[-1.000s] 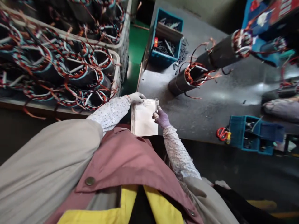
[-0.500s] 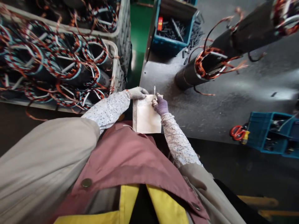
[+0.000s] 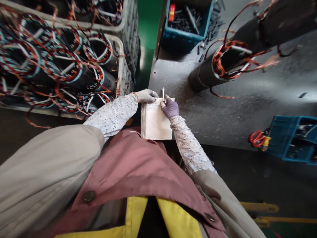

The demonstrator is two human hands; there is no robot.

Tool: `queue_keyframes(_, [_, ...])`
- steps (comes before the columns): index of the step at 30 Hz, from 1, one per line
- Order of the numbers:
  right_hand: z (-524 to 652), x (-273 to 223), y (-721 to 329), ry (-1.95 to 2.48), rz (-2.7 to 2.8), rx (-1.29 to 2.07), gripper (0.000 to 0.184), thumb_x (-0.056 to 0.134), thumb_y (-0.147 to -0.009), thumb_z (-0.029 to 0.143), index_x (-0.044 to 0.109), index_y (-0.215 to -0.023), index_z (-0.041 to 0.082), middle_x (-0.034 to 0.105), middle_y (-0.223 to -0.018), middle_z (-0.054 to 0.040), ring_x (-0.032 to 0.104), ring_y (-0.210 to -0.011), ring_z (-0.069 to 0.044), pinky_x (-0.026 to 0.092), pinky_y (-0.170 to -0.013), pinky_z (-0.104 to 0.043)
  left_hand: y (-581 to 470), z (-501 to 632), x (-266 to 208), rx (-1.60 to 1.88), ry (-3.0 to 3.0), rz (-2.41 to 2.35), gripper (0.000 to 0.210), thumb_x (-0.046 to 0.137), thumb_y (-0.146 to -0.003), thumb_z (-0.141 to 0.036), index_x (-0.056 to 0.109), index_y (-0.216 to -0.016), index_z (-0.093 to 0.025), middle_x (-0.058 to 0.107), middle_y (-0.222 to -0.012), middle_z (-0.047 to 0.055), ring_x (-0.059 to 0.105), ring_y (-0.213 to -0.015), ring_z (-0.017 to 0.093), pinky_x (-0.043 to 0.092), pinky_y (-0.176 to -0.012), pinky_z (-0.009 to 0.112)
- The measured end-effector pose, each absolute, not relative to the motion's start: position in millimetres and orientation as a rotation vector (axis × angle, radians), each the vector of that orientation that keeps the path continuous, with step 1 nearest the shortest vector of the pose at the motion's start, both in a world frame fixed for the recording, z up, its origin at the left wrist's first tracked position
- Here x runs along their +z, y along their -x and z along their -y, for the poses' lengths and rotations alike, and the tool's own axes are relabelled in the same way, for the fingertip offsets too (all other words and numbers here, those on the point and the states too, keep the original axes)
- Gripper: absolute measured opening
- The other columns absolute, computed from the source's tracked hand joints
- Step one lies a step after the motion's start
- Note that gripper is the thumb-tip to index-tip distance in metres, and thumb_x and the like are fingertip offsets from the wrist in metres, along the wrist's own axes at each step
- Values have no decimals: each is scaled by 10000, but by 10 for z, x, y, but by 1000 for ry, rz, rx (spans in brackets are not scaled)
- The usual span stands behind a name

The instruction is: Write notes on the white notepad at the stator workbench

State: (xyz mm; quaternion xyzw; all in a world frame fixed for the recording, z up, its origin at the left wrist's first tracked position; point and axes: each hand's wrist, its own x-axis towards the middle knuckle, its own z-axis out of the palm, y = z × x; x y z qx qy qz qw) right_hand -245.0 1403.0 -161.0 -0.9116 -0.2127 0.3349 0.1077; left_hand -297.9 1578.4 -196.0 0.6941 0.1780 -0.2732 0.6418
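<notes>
An open notebook (image 3: 158, 124) lies at the near left corner of the metal table, some lines of writing along the top of its page. My left hand (image 3: 146, 96), in a pale glove, closes on the notebook's upper left edge. In a purple glove with bare or pale fingertips, my right hand (image 3: 170, 107) is wrapped round a pen (image 3: 163, 93). The pen points up past the top of the page, and the right hand rests over the notebook's upper right part. The pen's lower end is hidden by the fingers.
Pale crates (image 3: 121, 49) of copper-wound stators (image 3: 61, 67) stand at the left, wires sticking out. On the metal table (image 3: 198, 122) are a blue bin (image 3: 183, 38) of dark small pieces, larger wound cylinders (image 3: 210, 72), blue divided boxes (image 3: 279, 135) and a red-handled tool (image 3: 257, 138).
The view has shifted slightly, so the table's things sit further right. Both hands keep their places on the notebook and pen.
</notes>
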Motion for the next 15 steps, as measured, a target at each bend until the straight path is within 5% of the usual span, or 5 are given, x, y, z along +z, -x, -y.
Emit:
queue_keyframes(3, [-14079,-1566,2473,2534,489,1030,549,488,-922,238,475,-1449,84,704,-984,-135,672,-823,-225,545,-836,-373,2979,-15779,-1959,-615,-1586,-396,369,588,-616,-80,746,-949,-90,654,-714,3,526,-621,93,426,-665,222])
queue_keyframes(7, [-14096,-1544,2485,2265,207,1174,539,383,-964,250,396,-1484,109,667,-762,-44,510,-469,-127,519,-548,-299,2983,-15778,-1959,-626,-1586,-400,380,586,-615,-74,739,-963,-89,650,-712,4,524,-619,97,427,-675,232])
queue_keyframes(10, [-14075,-1596,2482,2453,442,1062,532,446,-931,230,468,-1451,119,703,-1032,-122,659,-800,-194,556,-786,-349,2982,-15781,-1961,-621,-1598,-401,374,597,-607,-83,741,-952,-91,660,-730,11,541,-644,113,433,-693,247])
queue_keyframes(12, [-14054,-1653,2490,2602,672,946,525,488,-909,237,516,-1422,128,638,-1264,-155,623,-1090,-246,506,-949,-369,2980,-15783,-1965,-614,-1602,-397,353,606,-604,-83,744,-930,-94,659,-728,11,542,-649,118,433,-700,254])
queue_keyframes(15, [-14028,-1716,2524,2754,842,971,563,442,-950,293,434,-1490,137,643,-1254,-172,615,-1112,-272,501,-929,-368,2977,-15783,-1974,-615,-1596,-403,315,614,-615,-71,741,-902,-96,634,-686,4,515,-618,110,418,-675,254])
